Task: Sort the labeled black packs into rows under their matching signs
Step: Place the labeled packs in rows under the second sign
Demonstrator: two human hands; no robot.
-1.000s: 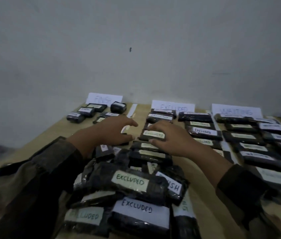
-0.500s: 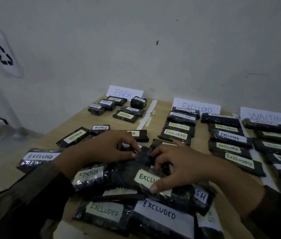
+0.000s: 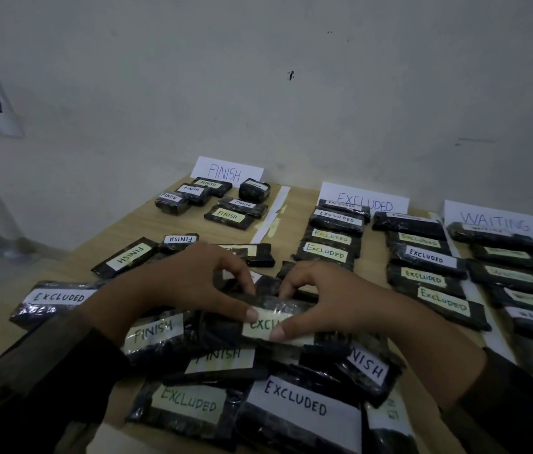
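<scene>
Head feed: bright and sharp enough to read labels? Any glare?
Head view: dim, low contrast; the FINISH sign, EXCLUDED sign and near labels are legible; WAITING row labels at the right edge smear; plastic glints on the far-left EXCLUDED pack; left hand and right hand cover part of the held pack's label.

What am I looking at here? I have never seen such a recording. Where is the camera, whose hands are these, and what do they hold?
There is no machine here. A person wears one camera on the head, and it looks down at that person's own hands. The left hand and the right hand together pinch one black EXCLUDED pack, with thumbs on its label and fingers curled over its top edge. It sits on an unsorted heap of labelled packs. On the wooden table, a FINISH sign, an EXCLUDED sign and a WAITING sign stand by the wall, with packs laid before each.
</scene>
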